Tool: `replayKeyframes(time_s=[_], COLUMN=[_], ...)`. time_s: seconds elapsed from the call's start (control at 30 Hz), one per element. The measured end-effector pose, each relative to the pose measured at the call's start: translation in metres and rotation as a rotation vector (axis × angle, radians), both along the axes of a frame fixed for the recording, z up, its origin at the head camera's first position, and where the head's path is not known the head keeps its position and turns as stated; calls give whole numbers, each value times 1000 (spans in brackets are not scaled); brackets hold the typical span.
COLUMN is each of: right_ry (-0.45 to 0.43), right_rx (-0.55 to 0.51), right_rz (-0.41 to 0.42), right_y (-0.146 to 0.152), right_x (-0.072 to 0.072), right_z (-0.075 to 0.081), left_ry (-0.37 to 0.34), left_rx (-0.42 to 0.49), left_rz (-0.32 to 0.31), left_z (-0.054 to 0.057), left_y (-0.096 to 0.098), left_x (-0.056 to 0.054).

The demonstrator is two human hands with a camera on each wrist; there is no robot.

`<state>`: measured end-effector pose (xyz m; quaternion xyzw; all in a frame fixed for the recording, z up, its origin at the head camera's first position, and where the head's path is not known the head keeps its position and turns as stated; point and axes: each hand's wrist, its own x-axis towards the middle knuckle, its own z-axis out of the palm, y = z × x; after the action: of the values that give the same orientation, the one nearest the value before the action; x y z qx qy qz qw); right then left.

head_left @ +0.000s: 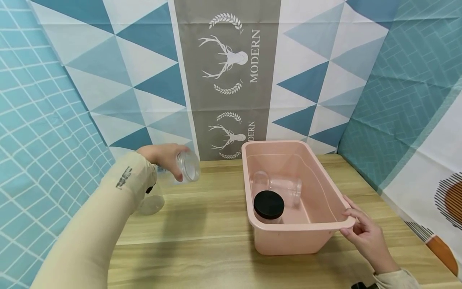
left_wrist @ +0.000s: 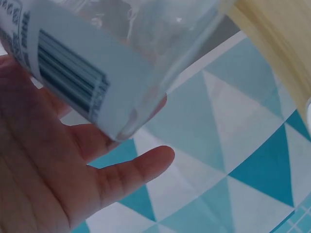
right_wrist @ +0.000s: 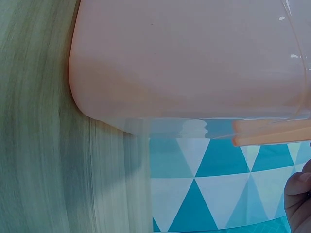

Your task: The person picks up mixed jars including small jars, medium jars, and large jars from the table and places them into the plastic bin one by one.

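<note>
My left hand (head_left: 164, 157) grips a clear lidless jar (head_left: 187, 166) and holds it tilted above the wooden table, left of a pink plastic bin (head_left: 288, 235). Up close in the left wrist view, the jar (left_wrist: 121, 53) shows a barcode label and lies against my palm (left_wrist: 43, 170). My right hand (head_left: 362, 230) holds the bin's near right rim, thumb on top. Inside the bin a jar with a black lid (head_left: 268, 205) stands upright, and another clear jar (head_left: 285, 188) lies on its side. The right wrist view shows the bin's outer wall (right_wrist: 184, 58) and a fingertip (right_wrist: 297, 194).
Another clear jar (head_left: 153, 202) stands on the table (head_left: 202, 224) under my left forearm. A patterned blue, white and grey cloth hangs behind and at both sides. The table's near edge runs along the bottom right.
</note>
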<state>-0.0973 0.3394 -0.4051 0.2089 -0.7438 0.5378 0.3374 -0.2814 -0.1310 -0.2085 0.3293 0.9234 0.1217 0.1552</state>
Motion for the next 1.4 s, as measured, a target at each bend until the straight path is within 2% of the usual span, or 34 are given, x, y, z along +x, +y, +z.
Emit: replayKeyframes(time_s=[0.33, 0.57, 0.7, 0.8, 1.0, 1.2, 1.4], right_ry=[3, -10, -21, -33, -16, -5, -2], right_rx=[-24, 30, 47, 53, 34, 19, 22], right_rz=[36, -57, -94, -117, -75, -46, -47], right_y=[1, 2, 1, 0, 0, -1, 0], right_x=[0, 1, 2, 2, 2, 1, 1], right_z=[0, 0, 1, 2, 1, 2, 0], left_ry=[33, 16, 51, 77, 90, 103, 119], left_rx=[-20, -32, -73, -94, -144, -186, -232], left_rz=[-3, -8, -3, -9, -6, -3, -30], left_z=[24, 35, 41, 43, 46, 45, 43], left_y=[14, 21, 27, 31, 43, 57, 76], left_x=[4, 6, 7, 8, 10, 10, 9])
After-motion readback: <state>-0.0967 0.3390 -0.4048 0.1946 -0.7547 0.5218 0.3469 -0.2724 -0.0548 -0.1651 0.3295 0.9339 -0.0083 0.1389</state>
